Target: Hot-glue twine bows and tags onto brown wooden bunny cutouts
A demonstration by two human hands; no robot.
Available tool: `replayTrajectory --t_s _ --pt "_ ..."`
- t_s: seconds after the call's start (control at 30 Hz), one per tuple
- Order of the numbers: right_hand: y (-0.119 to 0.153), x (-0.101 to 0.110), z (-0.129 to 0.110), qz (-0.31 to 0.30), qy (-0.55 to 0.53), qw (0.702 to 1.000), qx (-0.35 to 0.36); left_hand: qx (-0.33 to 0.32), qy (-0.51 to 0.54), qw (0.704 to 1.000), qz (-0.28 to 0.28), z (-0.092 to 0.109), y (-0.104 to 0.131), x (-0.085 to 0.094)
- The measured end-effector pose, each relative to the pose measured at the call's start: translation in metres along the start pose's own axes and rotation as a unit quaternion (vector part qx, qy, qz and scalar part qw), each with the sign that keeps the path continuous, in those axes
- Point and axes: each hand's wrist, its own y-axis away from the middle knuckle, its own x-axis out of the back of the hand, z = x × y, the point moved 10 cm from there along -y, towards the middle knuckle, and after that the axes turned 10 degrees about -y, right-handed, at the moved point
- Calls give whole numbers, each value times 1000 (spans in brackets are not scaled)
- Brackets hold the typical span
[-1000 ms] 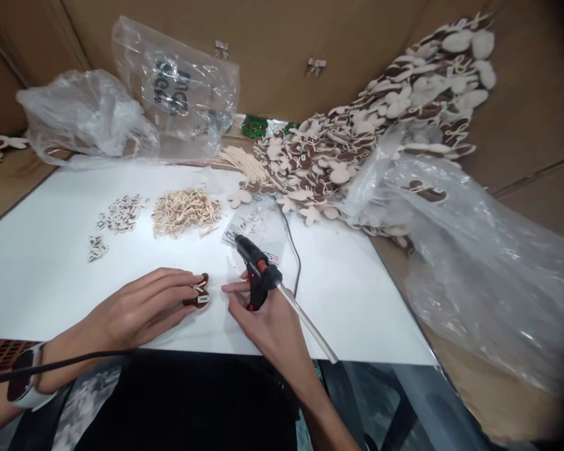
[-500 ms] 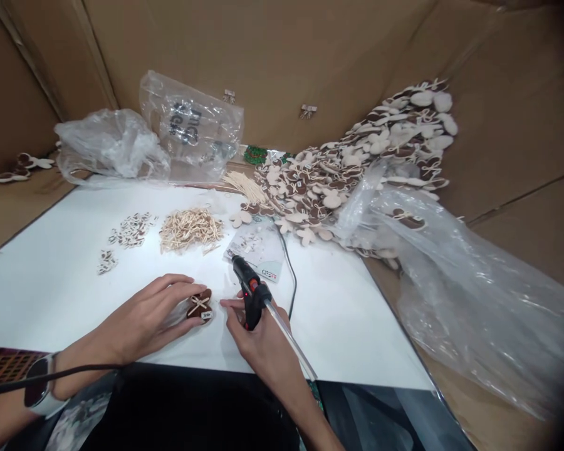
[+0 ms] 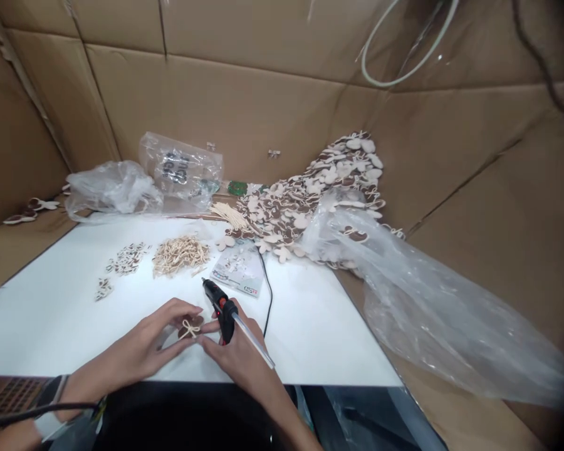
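Between its thumb and fingertips, my left hand [image 3: 143, 341] holds a small brown bow-tied ornament [image 3: 190, 328] close to the white tabletop [image 3: 305, 332]. A black hot glue gun [image 3: 224, 316] is gripped in my right hand [image 3: 239, 351], its nozzle pointing up and away from me. A clear glue stick [image 3: 254, 340] sticks out of the gun's back. The right thumb and a fingertip reach the ornament's right edge, where my fingers cover the ornament's white label. Just beyond the nozzle lies a printed plastic bag [image 3: 237, 269] with small pieces on it.
Behind my hands lie a pile of cream bows [image 3: 181, 255] and scattered small labels [image 3: 126, 259]. A large heap of brown and cream ornaments [image 3: 305, 197] rises at the back right. Clear plastic bags [image 3: 413, 282] spread at right. Cardboard walls [image 3: 244, 106] surround the table; a black cable [image 3: 269, 282] crosses it.
My right thumb and fingertip have come left to the ornament, whose label is now covered. The glue gun moved along with that hand. My view has tilted up, showing more cardboard wall.
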Motion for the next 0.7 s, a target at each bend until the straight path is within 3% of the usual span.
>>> replayTrajectory --t_s 0.23,0.4,0.7 --pt "3 7 -2 19 9 1000 -16 89 140 986 -16 -21 0 -10" --pt "5 10 -1 28 -28 999 -17 136 166 976 -30 -32 0 -11" --pt "6 11 6 47 -62 996 -30 127 143 981 -24 -29 -3 -2"
